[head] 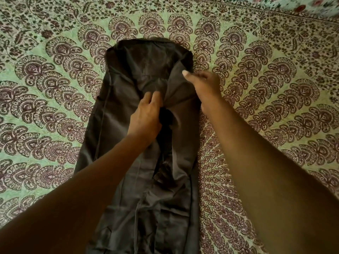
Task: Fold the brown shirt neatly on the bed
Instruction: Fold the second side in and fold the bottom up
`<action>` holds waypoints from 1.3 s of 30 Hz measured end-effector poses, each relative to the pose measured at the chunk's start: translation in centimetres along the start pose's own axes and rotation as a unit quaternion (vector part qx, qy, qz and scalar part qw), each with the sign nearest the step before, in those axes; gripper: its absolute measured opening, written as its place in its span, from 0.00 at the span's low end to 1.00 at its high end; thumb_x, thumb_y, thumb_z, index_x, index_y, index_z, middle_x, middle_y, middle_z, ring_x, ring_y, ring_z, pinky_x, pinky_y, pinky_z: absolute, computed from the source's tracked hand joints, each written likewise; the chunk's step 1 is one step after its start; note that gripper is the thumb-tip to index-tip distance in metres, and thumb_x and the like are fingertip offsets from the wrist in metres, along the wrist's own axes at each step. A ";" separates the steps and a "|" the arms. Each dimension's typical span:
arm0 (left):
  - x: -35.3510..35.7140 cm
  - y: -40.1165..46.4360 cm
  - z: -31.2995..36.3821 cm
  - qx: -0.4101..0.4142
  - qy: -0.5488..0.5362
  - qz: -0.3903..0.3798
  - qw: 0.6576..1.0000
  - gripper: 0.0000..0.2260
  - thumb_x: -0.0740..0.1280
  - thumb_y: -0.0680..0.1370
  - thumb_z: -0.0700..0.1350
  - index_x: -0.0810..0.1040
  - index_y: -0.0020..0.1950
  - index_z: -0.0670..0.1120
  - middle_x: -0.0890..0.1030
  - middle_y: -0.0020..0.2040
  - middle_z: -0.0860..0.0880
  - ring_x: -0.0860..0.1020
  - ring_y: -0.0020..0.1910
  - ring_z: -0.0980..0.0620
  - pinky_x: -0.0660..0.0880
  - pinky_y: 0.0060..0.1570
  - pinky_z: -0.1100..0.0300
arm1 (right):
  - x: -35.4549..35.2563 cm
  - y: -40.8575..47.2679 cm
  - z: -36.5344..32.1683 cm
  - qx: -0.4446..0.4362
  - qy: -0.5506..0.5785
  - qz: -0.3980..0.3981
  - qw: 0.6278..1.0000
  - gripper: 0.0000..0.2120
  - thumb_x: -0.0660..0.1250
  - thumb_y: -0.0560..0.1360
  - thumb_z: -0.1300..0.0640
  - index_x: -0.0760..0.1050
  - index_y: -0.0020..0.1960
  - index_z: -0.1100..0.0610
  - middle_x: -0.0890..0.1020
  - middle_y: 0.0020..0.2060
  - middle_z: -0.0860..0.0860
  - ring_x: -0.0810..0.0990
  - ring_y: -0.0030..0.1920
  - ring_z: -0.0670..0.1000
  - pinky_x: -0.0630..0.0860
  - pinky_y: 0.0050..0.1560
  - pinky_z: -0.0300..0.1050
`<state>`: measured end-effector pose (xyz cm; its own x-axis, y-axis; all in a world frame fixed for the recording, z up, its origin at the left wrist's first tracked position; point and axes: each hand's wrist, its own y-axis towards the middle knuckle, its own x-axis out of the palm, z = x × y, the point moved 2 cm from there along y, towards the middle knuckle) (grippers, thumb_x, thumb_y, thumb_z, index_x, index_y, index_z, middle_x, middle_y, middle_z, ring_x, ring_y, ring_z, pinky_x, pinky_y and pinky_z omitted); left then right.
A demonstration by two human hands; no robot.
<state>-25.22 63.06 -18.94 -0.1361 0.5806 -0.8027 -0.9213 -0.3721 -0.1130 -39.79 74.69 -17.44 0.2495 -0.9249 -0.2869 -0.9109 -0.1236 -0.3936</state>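
The brown shirt [146,59] lies lengthwise down the middle of the bed, both sides folded inward into a long narrow strip, its far end toward the top of the view. My left hand [146,114] rests on the middle of the strip, fingers curled into a bunch of cloth where the two flaps meet. My right hand [203,83] is at the strip's right edge, thumb stretched out over the folded-in right flap, the fingers partly hidden; it looks pinched on that flap's edge. Both forearms cover parts of the lower shirt.
The bed is covered by a green sheet [55,99] with a dark maroon paisley print, spreading on every side of the shirt. A lighter floral cloth or pillow [302,4] shows at the top right corner.
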 end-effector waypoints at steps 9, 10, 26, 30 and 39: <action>0.2 0.2 -0.9 -0.056 -0.060 0.031 0.996 0.12 0.61 0.72 0.28 0.70 0.42 0.47 0.74 0.47 0.48 0.75 0.41 0.47 0.73 0.39 0.53 | -1.0 -0.2 2.0 0.057 -0.055 -0.010 0.997 0.14 0.69 0.80 0.54 0.75 0.40 0.61 0.81 0.41 0.58 0.81 0.47 0.59 0.79 0.47 0.52; 0.2 0.3 -1.1 -0.064 -0.066 0.028 0.995 0.12 0.62 0.72 0.29 0.70 0.43 0.47 0.75 0.47 0.48 0.76 0.42 0.47 0.71 0.38 0.57 | -1.4 -0.5 2.6 0.076 -0.031 -0.023 0.996 0.13 0.70 0.80 0.50 0.78 0.45 0.60 0.83 0.49 0.60 0.82 0.53 0.63 0.82 0.51 0.58; 1.5 -10.7 3.1 -0.209 -0.196 -0.102 0.953 0.12 0.76 0.75 0.50 0.75 0.49 0.52 0.83 0.39 0.53 0.82 0.41 0.57 0.75 0.35 0.63 | -4.7 -7.2 4.9 0.046 0.059 -0.193 0.978 0.07 0.78 0.73 0.53 0.85 0.47 0.57 0.88 0.44 0.51 0.85 0.47 0.52 0.78 0.44 0.48; 1.8 -12.1 3.3 -0.186 -0.227 -0.082 0.952 0.10 0.74 0.76 0.52 0.83 0.45 0.45 0.85 0.39 0.47 0.84 0.41 0.50 0.82 0.42 0.51 | -5.1 -9.3 5.0 0.056 -0.028 -0.259 0.964 0.11 0.79 0.71 0.49 0.85 0.51 0.51 0.88 0.45 0.47 0.86 0.48 0.49 0.80 0.43 0.46; 1.9 -13.8 2.7 -0.204 -0.349 -0.123 0.906 0.10 0.59 0.83 0.49 0.77 0.62 0.56 0.81 0.58 0.50 0.79 0.59 0.49 0.77 0.62 0.49 | -5.8 -13.0 5.8 0.126 0.171 -0.247 0.946 0.08 0.69 0.80 0.61 0.84 0.57 0.61 0.88 0.49 0.57 0.88 0.49 0.54 0.85 0.48 0.50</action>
<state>-13.73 71.28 -17.35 -0.2732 0.9463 -0.1730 -0.7633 -0.3227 -0.5597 -27.54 83.77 -15.72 0.4639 -0.8443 0.2681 -0.5932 -0.5208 -0.6139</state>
